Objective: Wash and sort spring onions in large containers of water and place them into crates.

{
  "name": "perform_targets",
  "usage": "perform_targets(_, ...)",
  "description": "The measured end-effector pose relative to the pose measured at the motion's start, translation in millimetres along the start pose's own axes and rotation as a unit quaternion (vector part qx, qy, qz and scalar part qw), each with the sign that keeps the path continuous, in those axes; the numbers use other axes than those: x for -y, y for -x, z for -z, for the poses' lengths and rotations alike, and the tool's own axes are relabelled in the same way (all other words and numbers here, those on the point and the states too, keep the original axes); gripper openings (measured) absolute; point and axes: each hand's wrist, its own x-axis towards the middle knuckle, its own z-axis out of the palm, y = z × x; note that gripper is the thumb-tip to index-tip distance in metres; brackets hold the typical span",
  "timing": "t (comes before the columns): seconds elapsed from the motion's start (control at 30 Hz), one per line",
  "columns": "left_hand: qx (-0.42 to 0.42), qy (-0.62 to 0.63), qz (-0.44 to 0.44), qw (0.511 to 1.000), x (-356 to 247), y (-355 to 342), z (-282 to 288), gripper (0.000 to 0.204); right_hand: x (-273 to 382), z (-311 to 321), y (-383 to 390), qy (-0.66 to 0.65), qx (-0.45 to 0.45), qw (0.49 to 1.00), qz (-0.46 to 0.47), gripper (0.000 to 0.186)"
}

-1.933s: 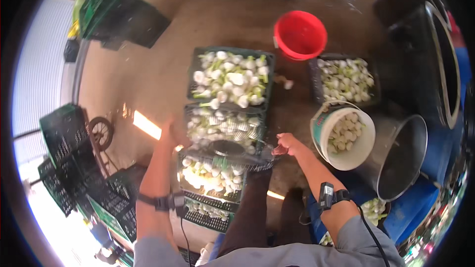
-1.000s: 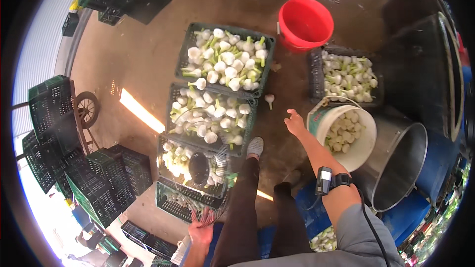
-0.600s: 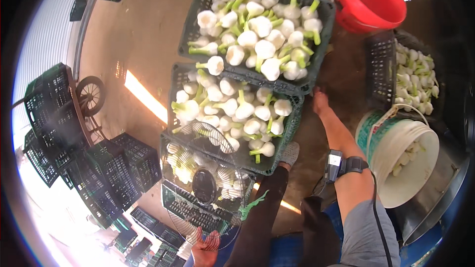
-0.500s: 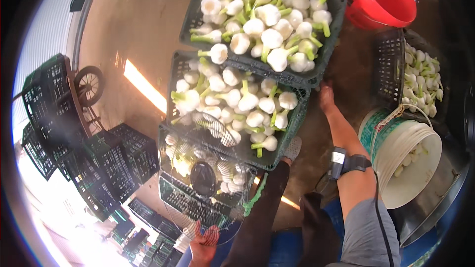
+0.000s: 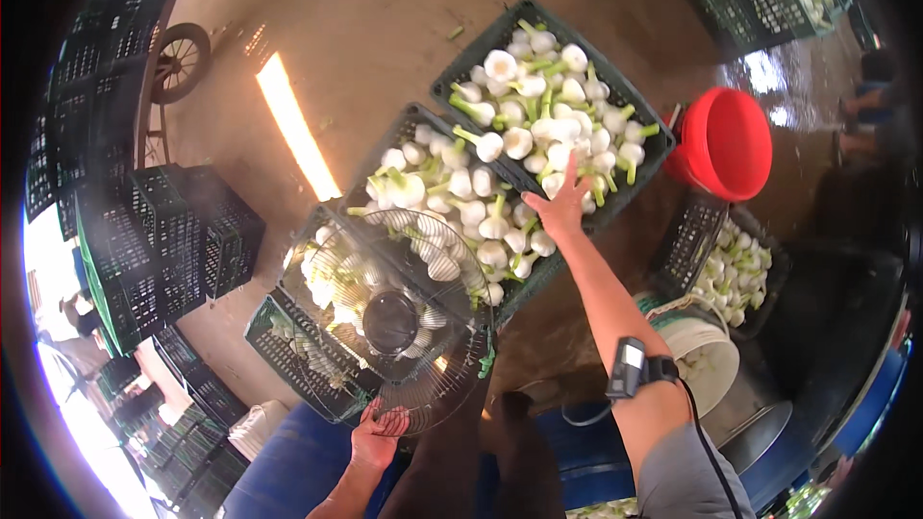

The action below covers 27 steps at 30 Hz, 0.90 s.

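Observation:
My left hand (image 5: 378, 431) grips the lower rim of a round wire fan guard (image 5: 392, 323) with a dark hub, its fingers showing through the wires. The guard hides part of a green crate (image 5: 264, 325) holding garlic. Beyond it, a middle crate (image 5: 538, 286) and a far crate (image 5: 630, 180) are heaped with white garlic bulbs (image 5: 493, 221) on short green stems. Fingers spread, my right hand (image 5: 562, 210) reaches over the edge between those two crates, close to the bulbs. It appears to hold nothing. A dark device is strapped round my right forearm.
A red bucket (image 5: 731, 146) stands right of the far crate. Nearer are a dark crate (image 5: 685, 242) of garlic and a white bucket (image 5: 710, 365). Stacked green crates (image 5: 173, 240) and a wheel (image 5: 183, 62) are at left. Another crate stack (image 5: 735, 0) is at far right.
The view has shifted, so the garlic crates sit lower and further right. My right hand has risen from beside the far crate to over its near edge. My left hand stays on the fan guard.

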Motion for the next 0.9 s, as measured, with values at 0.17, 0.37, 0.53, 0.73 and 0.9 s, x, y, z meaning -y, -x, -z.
perform_targets(0.17,-0.001,0.035,0.012,0.999,-14.1,13.7,-9.5,0.056,18.4,-17.9,-44.3,0.050,0.026,0.995,0.084,0.039)
perform_targets(0.37,-0.032,0.061,-0.007,0.998,-9.0,15.9,-10.7,0.057,107.0,-46.7,-77.3,0.248,0.058,0.948,0.192,0.055)
perform_targets(0.53,0.008,0.043,-0.020,0.999,4.2,18.1,-33.6,0.055,62.5,-69.7,-143.5,0.428,0.144,0.773,0.446,0.039)
perform_targets(0.73,-0.024,0.151,-0.024,0.988,49.2,63.7,-33.0,0.057,101.9,-54.3,-80.8,0.319,0.282,0.764,0.485,0.049)
perform_targets(0.9,-0.024,0.234,-0.011,0.972,82.0,85.0,-44.9,0.053,82.5,-50.5,-116.6,0.387,0.313,0.744,0.445,0.048)
